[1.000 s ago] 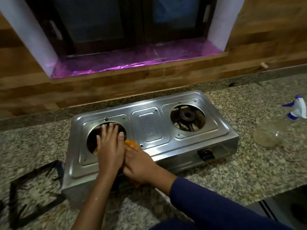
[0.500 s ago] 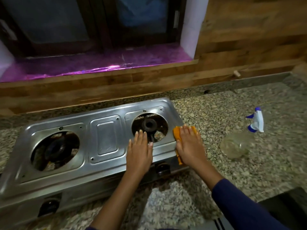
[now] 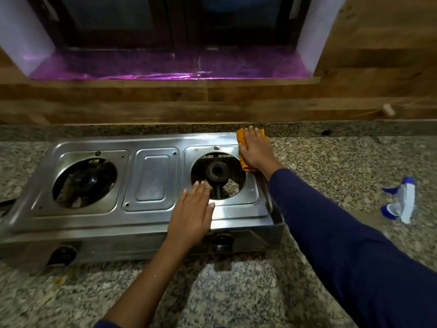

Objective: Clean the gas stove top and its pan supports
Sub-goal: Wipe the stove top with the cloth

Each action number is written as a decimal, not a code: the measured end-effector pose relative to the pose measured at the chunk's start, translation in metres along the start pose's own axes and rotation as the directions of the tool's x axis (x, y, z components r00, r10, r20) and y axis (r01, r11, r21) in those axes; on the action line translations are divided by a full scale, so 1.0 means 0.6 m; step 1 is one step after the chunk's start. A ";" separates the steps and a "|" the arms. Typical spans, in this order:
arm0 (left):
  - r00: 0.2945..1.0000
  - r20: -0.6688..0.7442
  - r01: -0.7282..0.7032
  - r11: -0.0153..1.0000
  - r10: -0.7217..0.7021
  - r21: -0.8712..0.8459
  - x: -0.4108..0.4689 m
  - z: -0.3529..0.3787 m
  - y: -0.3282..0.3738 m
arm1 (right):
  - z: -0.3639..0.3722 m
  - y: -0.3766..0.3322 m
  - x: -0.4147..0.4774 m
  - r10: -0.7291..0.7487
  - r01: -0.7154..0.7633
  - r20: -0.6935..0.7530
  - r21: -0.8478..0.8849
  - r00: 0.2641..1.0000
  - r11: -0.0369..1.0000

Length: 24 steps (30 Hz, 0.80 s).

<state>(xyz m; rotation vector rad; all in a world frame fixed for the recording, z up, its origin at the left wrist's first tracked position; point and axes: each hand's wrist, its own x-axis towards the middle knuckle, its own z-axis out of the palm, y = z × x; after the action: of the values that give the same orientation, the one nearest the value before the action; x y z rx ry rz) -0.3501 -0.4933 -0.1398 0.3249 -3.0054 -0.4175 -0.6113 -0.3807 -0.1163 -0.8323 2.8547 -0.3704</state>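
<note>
A steel two-burner gas stove [image 3: 151,178] lies on the granite counter with its pan supports off, so both burner holes are open. My right hand [image 3: 256,151] presses an orange cloth [image 3: 243,138] flat on the stove's far right corner. Flat on the steel just in front of the right burner [image 3: 217,172] rests my left hand [image 3: 192,215], fingers together, holding nothing. The left burner [image 3: 85,182] sits uncovered, with grime around its hole.
A spray bottle with a blue and white trigger head [image 3: 400,202] lies on the counter to the right. Two black knobs [image 3: 222,242] face me on the stove's front. A wooden wall and a purple-lined window sill [image 3: 165,69] stand behind.
My right hand has slid the orange cloth from the stove's left burner area across to the right edge, then back to the far right corner. My left hand moved to the right burner's front.
</note>
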 end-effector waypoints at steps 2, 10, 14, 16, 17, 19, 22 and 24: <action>1.000 -0.002 0.009 1.000 -0.009 0.003 -0.002 -0.002 0.002 | 0.002 0.010 0.009 -0.036 0.034 0.014 0.084 0.999 0.996; 0.999 -0.039 0.039 0.997 -0.037 0.063 -0.002 0.000 0.007 | 0.021 0.039 -0.202 0.006 0.004 -0.018 0.514 1.000 0.858; 0.997 -0.069 0.019 1.000 -0.018 0.016 0.002 -0.004 0.051 | 0.035 0.035 -0.323 0.041 0.012 -0.086 0.535 0.995 0.845; 0.996 -0.065 -0.066 0.998 0.066 -0.001 0.010 -0.001 0.092 | 0.037 0.040 -0.367 0.048 0.016 -0.105 0.537 0.993 0.843; 0.990 -0.054 -0.133 0.991 0.134 0.009 0.016 0.003 0.117 | 0.035 0.048 -0.389 0.053 0.016 -0.112 0.541 0.992 0.841; 0.971 -0.020 -0.237 0.970 0.238 0.043 0.024 0.015 0.154 | 0.033 0.059 -0.421 0.036 0.033 -0.111 0.570 0.993 0.821; 0.949 0.054 -0.315 0.944 0.311 0.102 0.030 0.034 0.186 | 0.039 0.095 -0.455 0.137 0.010 -0.180 0.639 0.974 0.769; 0.942 0.083 -0.334 0.935 0.326 0.118 0.030 0.041 0.192 | 0.052 0.127 -0.468 0.291 -0.091 -0.209 0.649 0.934 0.755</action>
<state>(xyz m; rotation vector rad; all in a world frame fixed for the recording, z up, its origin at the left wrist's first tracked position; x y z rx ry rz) -0.3934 -0.3827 -0.1304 -0.1902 -3.0698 -0.2032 -0.4088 -0.1718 -0.1474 -0.3556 2.7039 -1.4364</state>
